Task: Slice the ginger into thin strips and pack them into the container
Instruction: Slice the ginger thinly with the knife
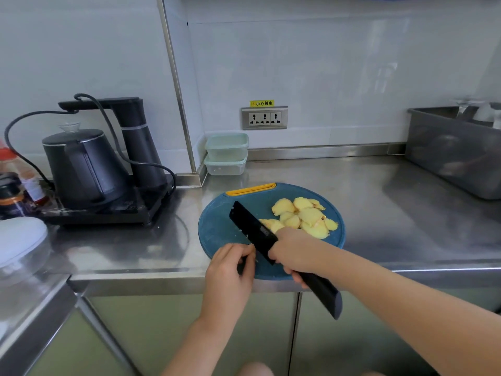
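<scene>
One round blue cutting board with a yellow grip lies on the steel counter. On its far right side sits a heap of flat, pale yellow ginger slices, too overlapped to count exactly. The right hand is wrapped round the handle of one black knife, its broad blade angled over the board. The left hand curls its fingers against the blade's edge; whether it pinches anything is unclear. Two clear plastic containers stand stacked by the wall.
</scene>
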### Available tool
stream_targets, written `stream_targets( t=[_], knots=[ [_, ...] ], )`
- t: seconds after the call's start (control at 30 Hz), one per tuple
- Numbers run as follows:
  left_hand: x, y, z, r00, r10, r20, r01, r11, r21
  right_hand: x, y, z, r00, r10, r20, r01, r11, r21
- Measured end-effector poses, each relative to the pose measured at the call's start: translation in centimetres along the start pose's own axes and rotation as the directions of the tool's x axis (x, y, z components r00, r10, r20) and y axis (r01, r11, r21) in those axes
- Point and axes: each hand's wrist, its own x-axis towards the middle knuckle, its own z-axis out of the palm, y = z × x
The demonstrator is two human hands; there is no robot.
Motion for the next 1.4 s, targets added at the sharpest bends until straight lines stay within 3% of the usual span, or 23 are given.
stream_targets(
  t=[0.13, 0.33, 0.47, 0.63, 0.8, 0.9, 0.97, 1.23, 1.33, 1.4],
  knots=[
    [0.5, 0.1, -0.3, 1.000, 0.000, 0.024, 0.000, 1.000, -0.012, -0.9, 2.4, -1.4, 1.000, -0.010, 0.020, 0.007, 0.992, 0.126],
    [0.3, -0.3, 0.0, 1.000, 0.016, -0.002, -0.016, 1.000, -0.017, -1.0, 2.4, -0.5, 0.990, -0.138, -0.021, 0.139, 0.977, 0.164],
    [0.3, -0.2, -0.1, 1.000, 0.016, 0.005, -0.016, 1.000, -0.016, -0.6, 2.1, 0.2, 0.991, -0.134, -0.021, 0.135, 0.981, 0.138],
    [1.1, 0.5, -0.7, 0.990, -0.093, 0.102, 0.095, 0.995, -0.019, -0.5, 2.3, -0.1, 0.993, -0.112, -0.036, 0.116, 0.980, 0.160],
    [4.5, 1.7, -2.7, 0.878, -0.307, 0.368, 0.317, 0.948, 0.037, -0.7, 3.2, -1.0, 0.988, -0.138, -0.069, 0.146, 0.978, 0.146],
    [6.5, 1.7, -3.2, 0.747, -0.274, 0.606, 0.226, 0.961, 0.157, -1.0, 3.8, -1.6, 0.984, -0.157, -0.081, 0.167, 0.978, 0.127],
    [7.1, 1.6, -3.4, 0.697, -0.239, 0.676, 0.158, 0.971, 0.181, -1.2, 4.2, -1.8, 0.983, -0.169, -0.074, 0.176, 0.979, 0.105],
    [8.3, 2.3, -3.9, 0.628, -0.278, 0.727, 0.047, 0.946, 0.321, -1.8, 4.6, -1.0, 0.976, -0.207, -0.060, 0.212, 0.974, 0.080],
    [8.4, 2.8, -3.7, 0.632, -0.324, 0.704, 0.091, 0.933, 0.348, -1.8, 4.1, -0.6, 0.975, -0.209, -0.073, 0.215, 0.973, 0.082],
    [8.4, 3.0, -3.6, 0.660, -0.379, 0.648, 0.195, 0.920, 0.340, -1.8, 3.7, -0.2, 0.974, -0.211, -0.081, 0.217, 0.973, 0.075]
  ],
)
